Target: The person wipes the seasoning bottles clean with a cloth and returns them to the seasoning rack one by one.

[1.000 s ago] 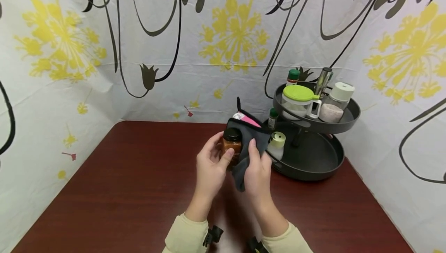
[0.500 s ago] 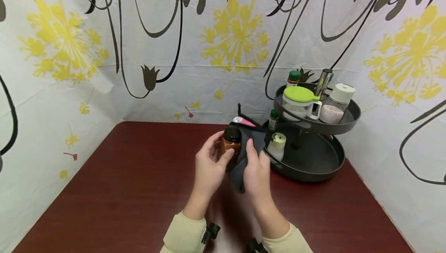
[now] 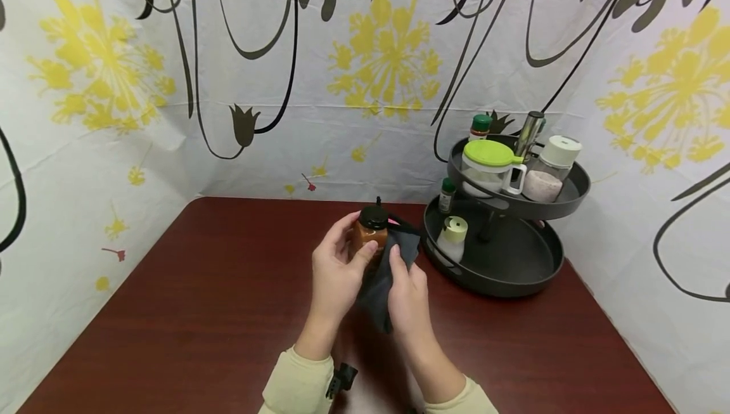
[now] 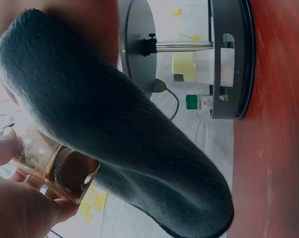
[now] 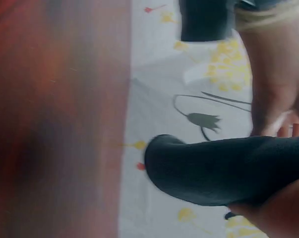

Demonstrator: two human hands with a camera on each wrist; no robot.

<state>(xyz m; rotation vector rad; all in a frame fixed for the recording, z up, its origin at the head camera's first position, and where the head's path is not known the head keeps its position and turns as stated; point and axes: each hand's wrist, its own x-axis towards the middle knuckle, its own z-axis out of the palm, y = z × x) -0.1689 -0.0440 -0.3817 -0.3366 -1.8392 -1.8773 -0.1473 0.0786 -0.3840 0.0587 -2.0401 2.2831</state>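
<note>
In the head view my left hand (image 3: 332, 281) grips a small clear jar (image 3: 371, 234) with a black lid and brown contents, held upright above the table. A dark grey cloth (image 3: 376, 300) is in my right hand (image 3: 409, 306), thumb on its near side, and lies against the jar's right side. A bit of pink shows at the cloth's top. The left wrist view has the cloth (image 4: 114, 114) drooping across the middle, with the jar (image 4: 37, 153) partly behind it. From the right wrist the cloth (image 5: 213, 168) covers the jar.
A black two-tier round rack (image 3: 507, 288) stands at the right. Its upper tray bears a green-lidded pot (image 3: 490, 163), a white-capped jar (image 3: 544, 170) and a green-capped bottle (image 3: 480, 125). A cream-capped shaker (image 3: 453, 236) and a small bottle (image 3: 447, 195) sit below.
Both hands have shifted slightly left with the jar and cloth, and the right hand is lower. The cloth's upper part has come down, so less pink shows.
</note>
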